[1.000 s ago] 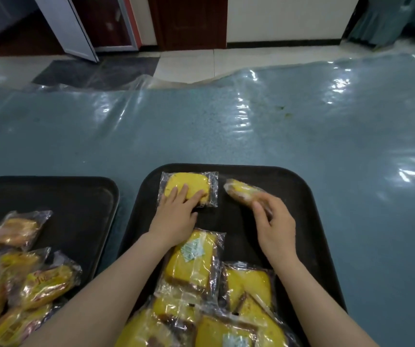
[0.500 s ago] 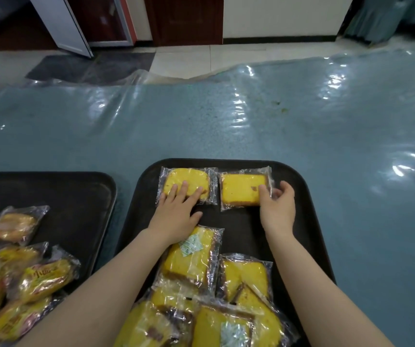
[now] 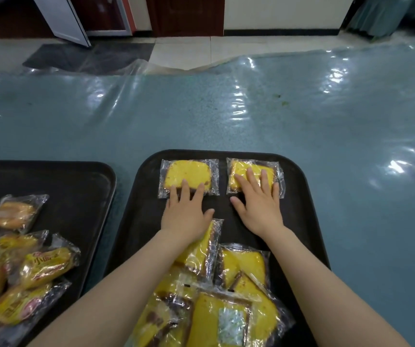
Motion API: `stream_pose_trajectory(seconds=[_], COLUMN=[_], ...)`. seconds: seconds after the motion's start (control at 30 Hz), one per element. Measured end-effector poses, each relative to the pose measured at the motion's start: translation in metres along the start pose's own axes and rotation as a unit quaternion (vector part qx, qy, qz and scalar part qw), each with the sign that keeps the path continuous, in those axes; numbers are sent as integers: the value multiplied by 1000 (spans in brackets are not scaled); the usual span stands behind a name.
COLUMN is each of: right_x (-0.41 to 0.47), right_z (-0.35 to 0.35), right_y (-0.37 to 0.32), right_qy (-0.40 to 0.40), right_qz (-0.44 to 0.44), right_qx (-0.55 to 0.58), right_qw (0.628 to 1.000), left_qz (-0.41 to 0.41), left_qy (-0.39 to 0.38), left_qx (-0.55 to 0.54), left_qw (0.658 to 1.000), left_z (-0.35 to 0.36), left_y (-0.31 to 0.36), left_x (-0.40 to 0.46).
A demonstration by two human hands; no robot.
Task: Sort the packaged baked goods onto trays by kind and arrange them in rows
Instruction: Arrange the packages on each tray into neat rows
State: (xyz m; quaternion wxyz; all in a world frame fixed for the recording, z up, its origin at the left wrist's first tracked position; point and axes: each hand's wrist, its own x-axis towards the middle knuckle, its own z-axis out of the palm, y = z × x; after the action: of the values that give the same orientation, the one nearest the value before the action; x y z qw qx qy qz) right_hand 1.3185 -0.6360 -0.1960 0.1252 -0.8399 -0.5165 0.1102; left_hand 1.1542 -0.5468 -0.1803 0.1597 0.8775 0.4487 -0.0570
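Note:
Two clear-wrapped yellow cake slices lie side by side at the far end of the right black tray point(image 3: 299, 191). My left hand point(image 3: 186, 211) lies flat, fingertips on the near edge of the left slice point(image 3: 188, 175). My right hand point(image 3: 257, 201) is spread flat on top of the right slice point(image 3: 241, 171), pressing it down. Neither hand grips anything. A loose pile of several more wrapped cake slices point(image 3: 214, 296) fills the tray's near end, partly under my forearms.
A second black tray point(image 3: 76, 186) at the left holds a heap of wrapped buns in printed yellow packets point(image 3: 21, 271) at its near end. Both trays rest on a blue table point(image 3: 226, 116) covered by wrinkled clear plastic. Floor and a door lie beyond.
My right hand laid the second cake slice flat beside the first and now rests on top of it. My left hand slid back slightly toward the near edge of the first slice.

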Motion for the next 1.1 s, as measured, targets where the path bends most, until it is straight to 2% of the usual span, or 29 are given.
stream_pose_trajectory(seconds=[0.03,0.1,0.2,0.27,0.33,0.4,0.43,0.57,0.67,0.77,0.83,0.9,1.0,1.1], right_x=[-2,-11,-40,-65,-91,-112,-119,-131,-129,-119,-111,-105,-105,-116], right_z=[-2,-8,-15,-15,-13,-9,-9,-16,-34,-56,-67,-73,-71,-57], right_y=[-1,-2,-2,1,4,6,5,-3,-3,-1,0,1,1,12], right_qy=[-5,17,46,-8,-74,-91,-89,-87,-17,144,242,284,230,133], right_qz=[-6,-15,-5,3,-1,-11,-13,-2,71,146,143,119,74,42], right_qx=[9,38,110,137,123,134,151,182,249,280,334,408,508,492], right_qw=[1000,999,993,990,990,987,984,979,966,938,900,859,827,859], left_qz=[5,18,3,-44,-78,-75,-64,-33,-35,-30,0,51,116,181], left_qy=[-32,-39,52,101,54,-13,-23,30,92,160,211,256,274,312], left_qx=[-23,-87,-165,-178,-190,-203,-211,-240,-263,-321,-317,-316,-321,-231], left_qw=[999,995,985,978,977,976,975,970,960,933,925,912,899,904], left_z=[0,-2,-4,-2,2,10,13,8,-10,-36,-53,-65,-70,-63], left_y=[2,1,-3,-11,-20,-25,-26,-28,-29,-29,-26,-22,-16,-15], left_x=[0,-1,-11,-23,-41,-61,-70,-88,-85,-76,-69,-66,-69,-74])
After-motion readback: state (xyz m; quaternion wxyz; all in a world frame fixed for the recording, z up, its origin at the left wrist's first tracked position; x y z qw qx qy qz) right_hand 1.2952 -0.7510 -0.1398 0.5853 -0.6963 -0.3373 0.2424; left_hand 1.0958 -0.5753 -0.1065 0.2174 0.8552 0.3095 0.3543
